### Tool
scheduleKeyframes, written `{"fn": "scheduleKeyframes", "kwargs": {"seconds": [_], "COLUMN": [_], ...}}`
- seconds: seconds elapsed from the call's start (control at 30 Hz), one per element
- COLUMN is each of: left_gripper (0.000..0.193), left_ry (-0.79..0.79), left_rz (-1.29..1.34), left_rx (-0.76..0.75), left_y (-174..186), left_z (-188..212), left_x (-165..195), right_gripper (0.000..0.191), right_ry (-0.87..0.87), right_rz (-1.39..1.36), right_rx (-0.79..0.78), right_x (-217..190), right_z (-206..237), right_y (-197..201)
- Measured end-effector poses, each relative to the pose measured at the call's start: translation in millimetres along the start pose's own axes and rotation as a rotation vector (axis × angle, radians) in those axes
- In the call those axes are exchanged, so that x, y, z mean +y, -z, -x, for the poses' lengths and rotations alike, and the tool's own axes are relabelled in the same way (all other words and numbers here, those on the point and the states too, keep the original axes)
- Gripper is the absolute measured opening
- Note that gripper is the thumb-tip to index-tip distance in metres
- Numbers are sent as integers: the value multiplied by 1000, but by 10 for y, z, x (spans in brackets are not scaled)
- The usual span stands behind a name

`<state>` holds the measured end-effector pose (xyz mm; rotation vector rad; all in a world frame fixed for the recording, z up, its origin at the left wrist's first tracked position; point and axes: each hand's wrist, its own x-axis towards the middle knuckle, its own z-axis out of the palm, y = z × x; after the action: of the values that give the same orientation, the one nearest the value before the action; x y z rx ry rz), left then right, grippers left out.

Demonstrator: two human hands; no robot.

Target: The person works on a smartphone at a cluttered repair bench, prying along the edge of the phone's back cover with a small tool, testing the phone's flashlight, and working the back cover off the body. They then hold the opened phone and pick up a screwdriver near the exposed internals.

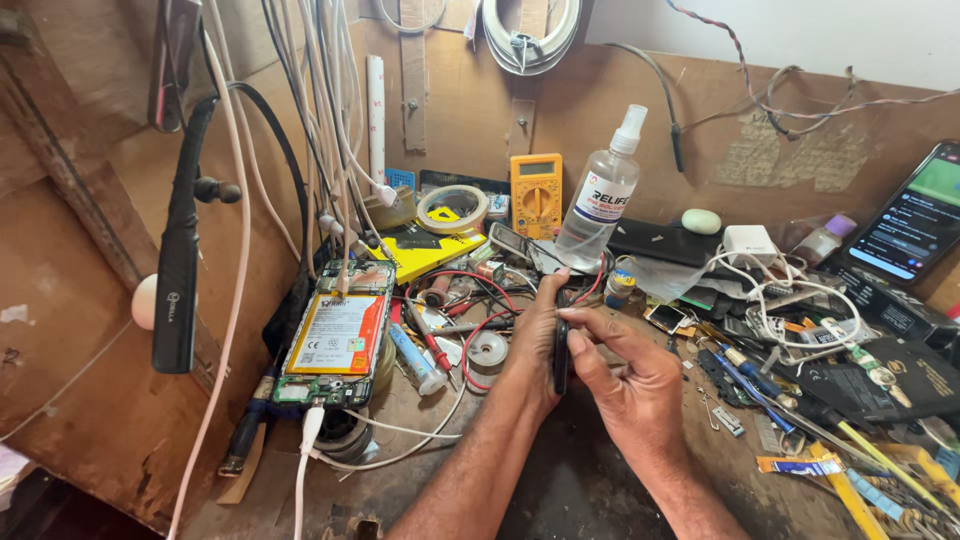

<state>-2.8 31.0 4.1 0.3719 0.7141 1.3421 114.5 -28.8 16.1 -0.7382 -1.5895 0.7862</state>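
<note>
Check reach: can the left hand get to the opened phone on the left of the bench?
Probably not freely. The left hand grips a dark phone edge-on with the right hand; the opened phone lies close beside it, nothing between.

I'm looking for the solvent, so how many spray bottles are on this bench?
1. A clear spray bottle with a white nozzle stands at the back of the bench, just right of the yellow meter. The clutter of cables and tools could hide others.

Cluttered wooden workbench (560,490) — opened phone (338,335), multimeter (536,194), spray bottle (598,190), tape roll (452,208).
</note>
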Motion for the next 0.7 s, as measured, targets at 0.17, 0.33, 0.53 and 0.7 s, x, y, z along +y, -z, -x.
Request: {"fn": "scheduleKeyframes", "kwargs": {"seconds": [0.17,0.33,0.53,0.7], "left_gripper": [48,50,51,52], "left_ry": [-55,-214,-273,-267], "left_rz": [-3,-98,-76,-101], "left_rx": [-41,26,-93,-119], "left_y": [-27,-54,-67,-100], "left_z": [71,114,176,256], "left_x": [22,-40,-54,-3], "right_gripper": [28,55,65,65], "right_ry": [-5,-255,-355,-356], "right_rz": [-67,-212,-279,-286], "right_rx": [-5,-76,-144,-172], "right_x": [-37,-111,-131,-120], "right_z": [0,-1,4,15], "right_y": [3,110,183,189]}}
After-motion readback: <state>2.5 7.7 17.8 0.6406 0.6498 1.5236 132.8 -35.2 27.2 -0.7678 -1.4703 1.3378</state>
